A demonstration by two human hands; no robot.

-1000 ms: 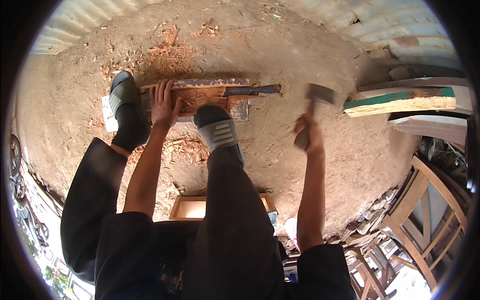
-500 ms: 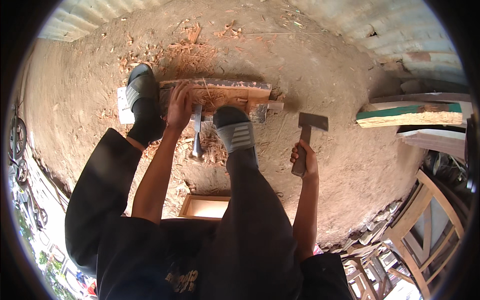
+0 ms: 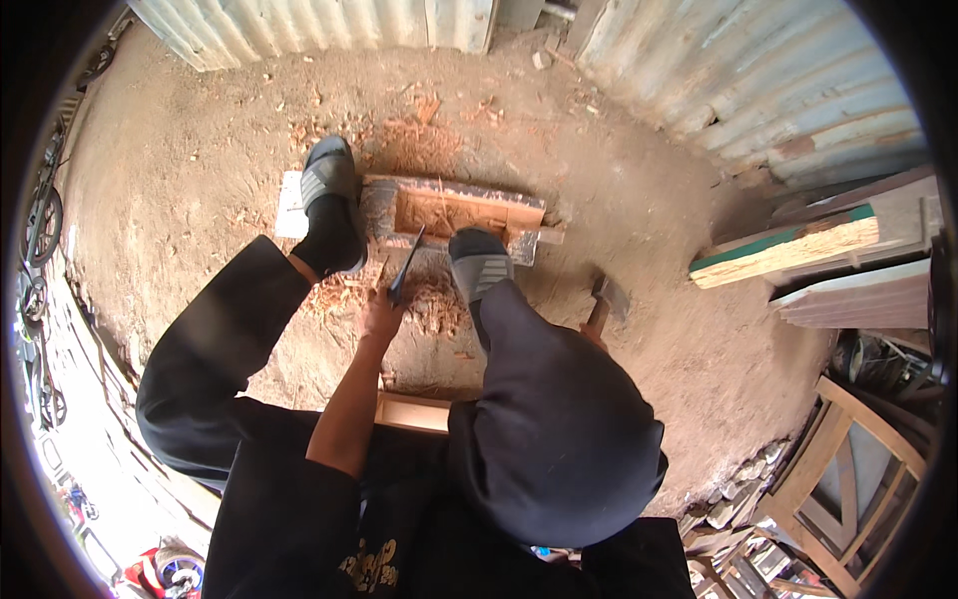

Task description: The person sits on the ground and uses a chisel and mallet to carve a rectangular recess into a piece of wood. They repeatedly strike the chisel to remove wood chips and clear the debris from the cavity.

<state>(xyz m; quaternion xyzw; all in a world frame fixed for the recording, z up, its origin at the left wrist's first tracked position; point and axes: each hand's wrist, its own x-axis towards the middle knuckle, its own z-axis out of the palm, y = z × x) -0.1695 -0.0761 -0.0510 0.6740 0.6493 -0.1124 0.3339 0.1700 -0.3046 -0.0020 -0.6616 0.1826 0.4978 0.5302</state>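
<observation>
My left hand is closed round the handle of a chisel, whose blade points up and away toward a thick wooden block. A long recess with wood chips inside is cut into the block. My left foot in a grey-striped slide sandal rests at the block's left end, and the right sandal presses its near side. My right hand is mostly hidden behind my right knee. It holds a hammer by its handle, low over the ground to the right of the block.
Reddish wood shavings are strewn on the dirt floor around the block. A shallow wooden box lies near my lap. Boards, one with a green edge, lean at the right, above a wooden chair frame. Corrugated metal sheets stand behind.
My left hand has left the block and taken up the chisel lying beside it. The hammer has come down and nearer my right knee, which now hides most of my right hand. The view has shifted.
</observation>
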